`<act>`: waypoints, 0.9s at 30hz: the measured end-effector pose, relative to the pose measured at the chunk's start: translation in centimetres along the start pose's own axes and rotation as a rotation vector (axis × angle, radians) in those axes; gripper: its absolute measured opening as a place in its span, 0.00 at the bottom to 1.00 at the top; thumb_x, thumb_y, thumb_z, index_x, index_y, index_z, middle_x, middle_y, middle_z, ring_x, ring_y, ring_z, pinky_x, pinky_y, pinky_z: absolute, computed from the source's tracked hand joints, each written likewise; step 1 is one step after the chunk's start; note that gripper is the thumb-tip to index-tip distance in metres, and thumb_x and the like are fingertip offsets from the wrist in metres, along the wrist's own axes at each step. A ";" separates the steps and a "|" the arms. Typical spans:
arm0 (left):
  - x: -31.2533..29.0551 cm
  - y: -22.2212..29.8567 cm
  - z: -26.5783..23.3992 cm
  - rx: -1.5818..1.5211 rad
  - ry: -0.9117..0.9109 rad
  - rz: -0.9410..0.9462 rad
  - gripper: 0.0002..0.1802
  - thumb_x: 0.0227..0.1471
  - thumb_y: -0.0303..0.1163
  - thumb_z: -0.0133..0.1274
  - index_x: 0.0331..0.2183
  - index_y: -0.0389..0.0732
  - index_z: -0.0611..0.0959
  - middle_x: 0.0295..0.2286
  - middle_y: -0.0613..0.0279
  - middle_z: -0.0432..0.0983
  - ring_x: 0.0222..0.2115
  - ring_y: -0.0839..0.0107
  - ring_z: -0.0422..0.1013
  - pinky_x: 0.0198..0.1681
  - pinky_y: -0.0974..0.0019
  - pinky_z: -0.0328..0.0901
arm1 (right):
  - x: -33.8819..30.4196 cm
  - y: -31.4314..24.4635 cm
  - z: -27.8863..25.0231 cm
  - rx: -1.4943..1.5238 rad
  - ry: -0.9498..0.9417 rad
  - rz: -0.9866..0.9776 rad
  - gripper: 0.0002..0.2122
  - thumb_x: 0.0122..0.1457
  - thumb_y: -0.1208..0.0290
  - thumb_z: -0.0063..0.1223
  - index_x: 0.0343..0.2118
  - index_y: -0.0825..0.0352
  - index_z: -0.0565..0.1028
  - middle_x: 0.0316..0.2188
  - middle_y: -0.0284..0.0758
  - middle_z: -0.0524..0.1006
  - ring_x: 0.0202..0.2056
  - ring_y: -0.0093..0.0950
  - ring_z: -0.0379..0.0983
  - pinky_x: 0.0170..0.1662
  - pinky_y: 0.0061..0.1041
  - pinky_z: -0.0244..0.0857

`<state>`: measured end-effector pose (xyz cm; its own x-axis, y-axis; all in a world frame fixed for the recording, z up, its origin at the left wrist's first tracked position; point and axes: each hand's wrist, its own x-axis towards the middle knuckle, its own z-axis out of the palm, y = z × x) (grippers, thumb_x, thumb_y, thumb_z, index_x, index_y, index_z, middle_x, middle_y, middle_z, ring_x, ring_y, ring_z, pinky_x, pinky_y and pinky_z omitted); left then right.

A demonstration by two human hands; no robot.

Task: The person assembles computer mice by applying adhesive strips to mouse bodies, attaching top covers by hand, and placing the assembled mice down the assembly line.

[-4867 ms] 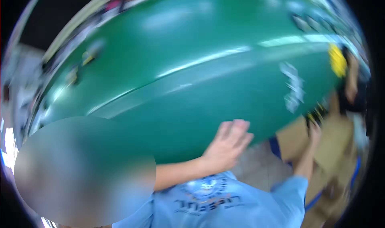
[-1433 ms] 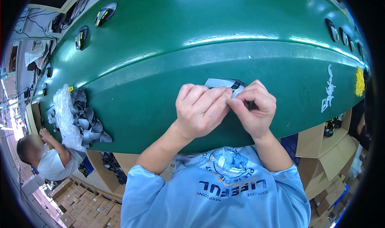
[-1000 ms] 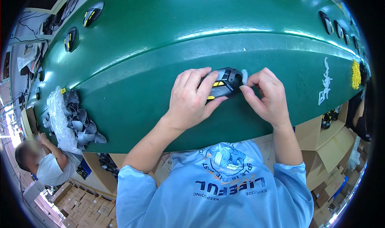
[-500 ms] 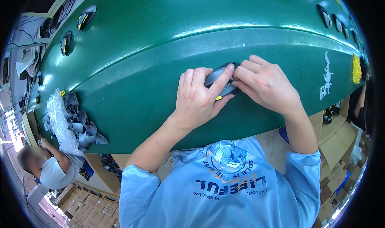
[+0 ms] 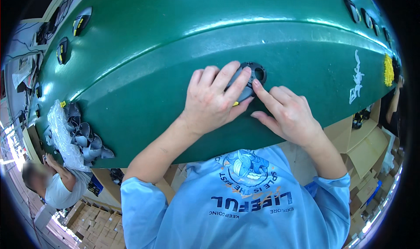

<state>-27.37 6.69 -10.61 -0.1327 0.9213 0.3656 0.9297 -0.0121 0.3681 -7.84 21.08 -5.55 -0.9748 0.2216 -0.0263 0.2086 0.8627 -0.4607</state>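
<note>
A grey and black computer mouse (image 5: 248, 91) with a round hole at its far right end and a bit of yellow at its near side sits low over the green table. My left hand (image 5: 212, 96) is closed on it, fingers over the top and thumb along the near side, hiding much of the body. Just to the right is my right hand (image 5: 286, 113), its fingers apart and holding nothing. The tip of its index finger touches the mouse beside the hole, while the thumb stands off from it.
Grey curved shells (image 5: 85, 139) lie heaped beside clear plastic wrap (image 5: 61, 131) on the left. Several mice, one a dark mouse (image 5: 82, 21), stand along the far side. Yellow small parts (image 5: 388, 69) are piled at the right edge. A co-worker (image 5: 65, 183) sits at the left.
My right hand has let go of the mouse's right end and drawn back slightly, its thumb and index now spread. The round hole has come into view. My left hand keeps its grip.
</note>
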 end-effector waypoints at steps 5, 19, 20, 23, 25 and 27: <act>-0.5 -0.2 -0.9 0.019 0.049 -0.028 0.34 0.41 0.41 0.72 0.53 0.43 0.85 0.52 0.62 0.80 0.43 0.57 0.75 0.45 0.54 0.68 | 0.4 0.9 0.8 0.148 -0.097 -0.058 0.37 0.57 0.74 0.65 0.72 0.58 0.66 0.19 0.38 0.78 0.20 0.42 0.78 0.27 0.41 0.73; -6.6 -2.5 -5.9 0.033 0.078 -0.157 0.46 0.46 0.56 0.71 0.62 0.43 0.79 0.64 0.48 0.69 0.59 0.44 0.66 0.63 0.41 0.59 | -0.2 1.0 3.8 0.045 0.080 -0.082 0.34 0.63 0.75 0.63 0.72 0.64 0.67 0.19 0.42 0.75 0.20 0.43 0.74 0.27 0.41 0.67; -6.3 -4.1 -6.0 0.055 0.085 -0.133 0.46 0.46 0.56 0.71 0.62 0.43 0.79 0.64 0.48 0.69 0.59 0.44 0.66 0.63 0.41 0.59 | 0.9 1.8 4.7 0.069 0.097 -0.166 0.36 0.61 0.76 0.63 0.73 0.66 0.65 0.18 0.40 0.72 0.18 0.37 0.70 0.25 0.38 0.64; -6.4 -8.7 -9.2 0.320 0.286 -0.385 0.33 0.49 0.48 0.70 0.52 0.39 0.83 0.51 0.50 0.77 0.54 0.47 0.69 0.58 0.45 0.61 | -2.3 4.5 4.8 0.310 0.166 0.114 0.37 0.60 0.79 0.62 0.74 0.69 0.63 0.17 0.35 0.67 0.18 0.28 0.65 0.24 0.32 0.59; -8.1 -13.7 -12.6 0.654 0.412 -0.625 0.31 0.51 0.47 0.69 0.48 0.35 0.82 0.48 0.46 0.77 0.50 0.45 0.68 0.56 0.45 0.62 | -3.7 5.5 4.9 0.386 0.250 0.146 0.36 0.59 0.81 0.60 0.73 0.71 0.63 0.17 0.31 0.63 0.19 0.23 0.59 0.24 0.27 0.54; -12.7 -17.6 -16.6 0.961 0.273 -0.945 0.32 0.53 0.48 0.66 0.50 0.34 0.82 0.52 0.44 0.75 0.54 0.43 0.66 0.57 0.41 0.63 | -3.8 5.8 5.3 0.409 0.259 0.115 0.35 0.59 0.81 0.60 0.72 0.71 0.65 0.17 0.30 0.63 0.19 0.22 0.58 0.24 0.27 0.53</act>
<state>-47.79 -11.29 -7.52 -0.8007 0.3220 0.5052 0.3035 0.9451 -0.1214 -3.36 22.82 -12.80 -0.8848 0.4550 0.1004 0.2144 0.5889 -0.7792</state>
